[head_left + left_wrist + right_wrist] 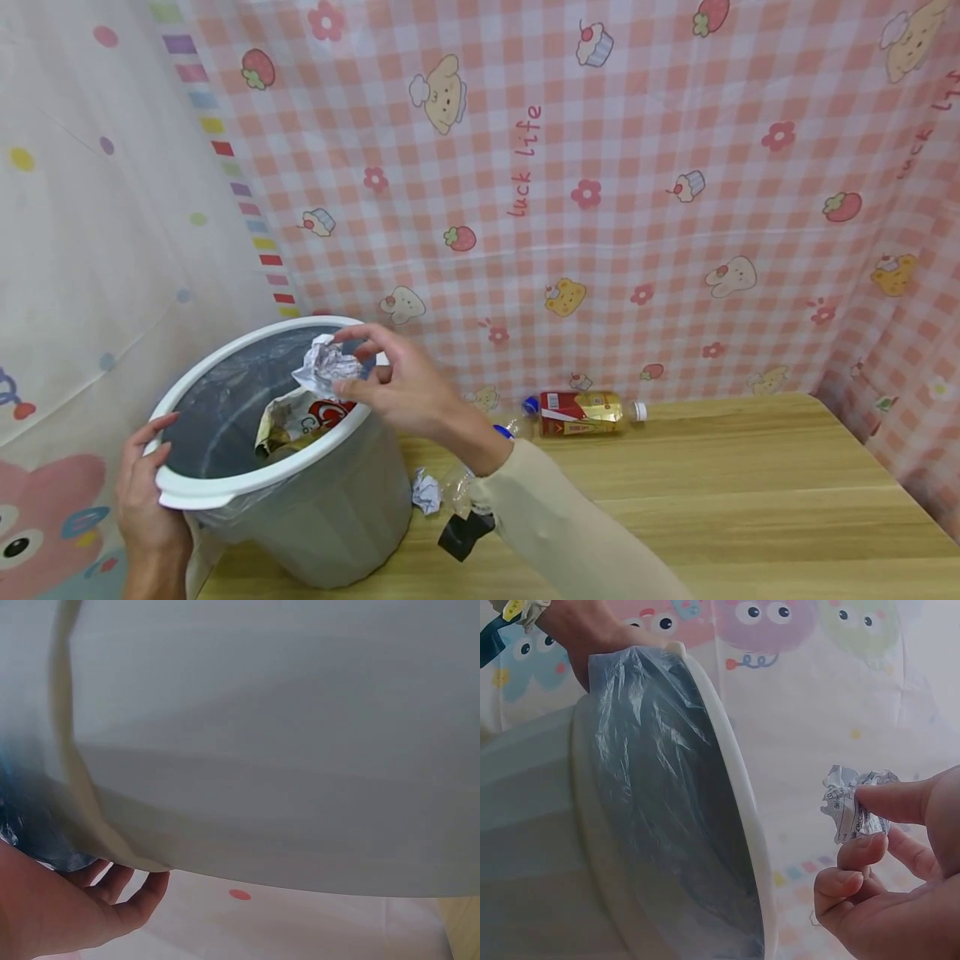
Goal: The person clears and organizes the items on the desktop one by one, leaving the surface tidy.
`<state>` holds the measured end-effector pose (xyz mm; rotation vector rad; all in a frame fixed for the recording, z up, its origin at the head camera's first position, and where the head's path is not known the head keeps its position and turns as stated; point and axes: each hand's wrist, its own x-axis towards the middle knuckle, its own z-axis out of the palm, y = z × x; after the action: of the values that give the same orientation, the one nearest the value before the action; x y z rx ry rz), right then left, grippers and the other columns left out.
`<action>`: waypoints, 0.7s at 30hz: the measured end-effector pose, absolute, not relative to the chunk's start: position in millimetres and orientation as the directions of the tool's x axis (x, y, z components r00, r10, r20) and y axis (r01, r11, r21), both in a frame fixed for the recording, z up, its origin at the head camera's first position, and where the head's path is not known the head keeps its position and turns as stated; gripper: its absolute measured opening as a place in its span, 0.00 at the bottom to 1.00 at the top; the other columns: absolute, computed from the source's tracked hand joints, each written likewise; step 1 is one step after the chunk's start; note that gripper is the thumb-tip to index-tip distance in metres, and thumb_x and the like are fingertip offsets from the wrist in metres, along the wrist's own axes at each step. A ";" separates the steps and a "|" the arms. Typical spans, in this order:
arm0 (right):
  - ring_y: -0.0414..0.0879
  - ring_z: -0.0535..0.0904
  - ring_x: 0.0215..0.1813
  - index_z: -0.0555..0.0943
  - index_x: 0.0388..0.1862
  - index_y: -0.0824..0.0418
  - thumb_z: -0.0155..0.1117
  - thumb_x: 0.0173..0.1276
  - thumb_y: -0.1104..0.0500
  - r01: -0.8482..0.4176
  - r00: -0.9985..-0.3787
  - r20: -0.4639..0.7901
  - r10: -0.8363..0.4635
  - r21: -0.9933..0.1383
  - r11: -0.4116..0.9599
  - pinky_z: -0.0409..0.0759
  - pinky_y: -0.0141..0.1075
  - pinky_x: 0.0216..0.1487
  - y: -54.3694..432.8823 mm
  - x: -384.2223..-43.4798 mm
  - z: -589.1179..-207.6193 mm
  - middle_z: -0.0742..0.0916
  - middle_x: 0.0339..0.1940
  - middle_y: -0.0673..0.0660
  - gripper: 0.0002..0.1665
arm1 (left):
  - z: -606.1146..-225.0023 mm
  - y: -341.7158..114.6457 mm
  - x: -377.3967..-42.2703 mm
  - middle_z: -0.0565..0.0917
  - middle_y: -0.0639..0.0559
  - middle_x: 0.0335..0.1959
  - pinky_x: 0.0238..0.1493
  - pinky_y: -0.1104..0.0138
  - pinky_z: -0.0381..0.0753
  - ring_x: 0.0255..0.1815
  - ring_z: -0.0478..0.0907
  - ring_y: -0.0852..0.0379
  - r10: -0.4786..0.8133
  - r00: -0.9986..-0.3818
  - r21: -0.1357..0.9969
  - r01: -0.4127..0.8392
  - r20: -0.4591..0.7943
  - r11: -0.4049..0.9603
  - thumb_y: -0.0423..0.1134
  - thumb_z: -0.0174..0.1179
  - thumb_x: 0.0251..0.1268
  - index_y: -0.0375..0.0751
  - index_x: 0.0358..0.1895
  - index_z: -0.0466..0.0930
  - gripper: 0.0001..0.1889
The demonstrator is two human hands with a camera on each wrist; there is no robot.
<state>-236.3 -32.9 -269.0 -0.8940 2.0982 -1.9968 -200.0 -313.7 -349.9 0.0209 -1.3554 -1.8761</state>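
My right hand [408, 383] pinches a crumpled paper ball [327, 367] above the mouth of a grey trash can [337, 500]. In the right wrist view, printed text shows on the paper ball [853, 802], held between thumb and fingers. With my left hand [150, 500] I grip the can's white rim [191, 487] on its left side. The left wrist view has the fingers of my left hand [97, 907] against the can's outside. A clear liner [652, 757] folds over the rim. Inside lies a crumpled wrapper [288, 417] with red lettering.
Another crumpled paper ball [426, 492] lies on the wooden table [712, 500], right of the can. Clear plastic bottles with blue caps lie partly behind my right forearm. Farther back is a bottle with a red and gold label [581, 413], near the checked cloth backdrop [645, 250].
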 end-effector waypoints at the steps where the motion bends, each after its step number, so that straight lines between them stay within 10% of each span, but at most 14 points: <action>1: 0.41 0.72 0.27 0.75 0.64 0.47 0.66 0.69 0.62 -0.332 -0.821 0.306 -0.481 -0.943 -0.034 0.71 0.31 0.28 -34.7 -236.3 -267.9 0.76 0.55 0.51 0.26 | -349.9 -313.7 -200.1 0.77 0.46 0.57 0.52 0.74 0.69 0.58 0.71 0.56 -0.605 -0.677 0.802 0.588 0.419 -0.103 0.30 0.38 0.72 0.34 0.53 0.80 0.20; 21: 0.41 0.77 0.32 0.77 0.60 0.45 0.68 0.68 0.60 -0.273 -0.828 0.259 -0.498 -0.961 -0.046 0.74 0.31 0.32 -63.1 -238.7 -275.4 0.77 0.49 0.47 0.23 | -349.8 -314.2 -199.5 0.76 0.48 0.58 0.51 0.74 0.68 0.57 0.70 0.57 -0.615 -0.675 0.821 0.566 0.407 -0.078 0.30 0.38 0.71 0.33 0.54 0.80 0.20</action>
<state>-238.7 -63.1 -275.4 -0.8383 2.0444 -1.9884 -199.5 -314.2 -349.8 0.0576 -1.3820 -1.8543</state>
